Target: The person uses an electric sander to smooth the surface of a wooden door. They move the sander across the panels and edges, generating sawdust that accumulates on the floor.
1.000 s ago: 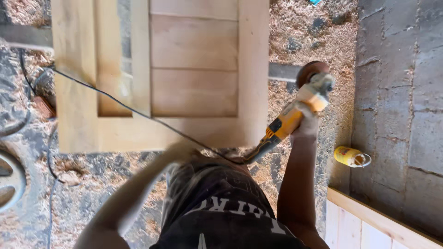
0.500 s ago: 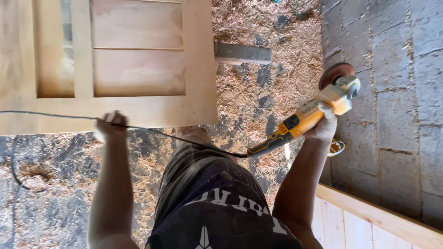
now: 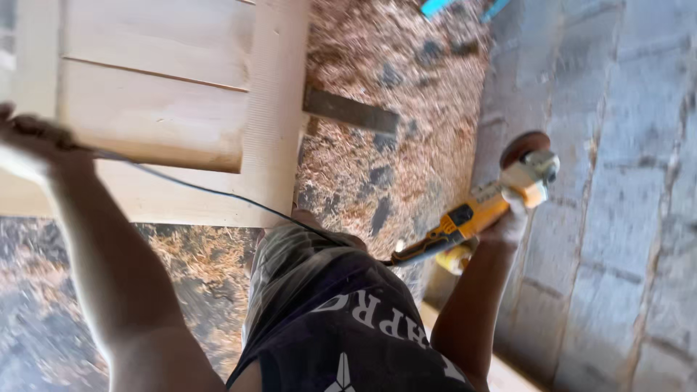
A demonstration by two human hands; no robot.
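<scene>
While the right hand (image 3: 508, 221) grips the grinder (image 3: 483, 210), the left hand (image 3: 33, 141) rests on the door (image 3: 167, 109).

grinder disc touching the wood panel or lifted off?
Lifted off. The right hand holds the yellow angle grinder over the stone paving, apart from the wooden panel; the left hand rests on the panel.

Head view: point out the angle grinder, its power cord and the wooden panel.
angle grinder (image 3: 475, 214): head view, on the yellow body.
power cord (image 3: 210, 192): head view, on the black run crossing the panel.
wooden panel (image 3: 156, 120): head view, on the lower inset board.
</scene>
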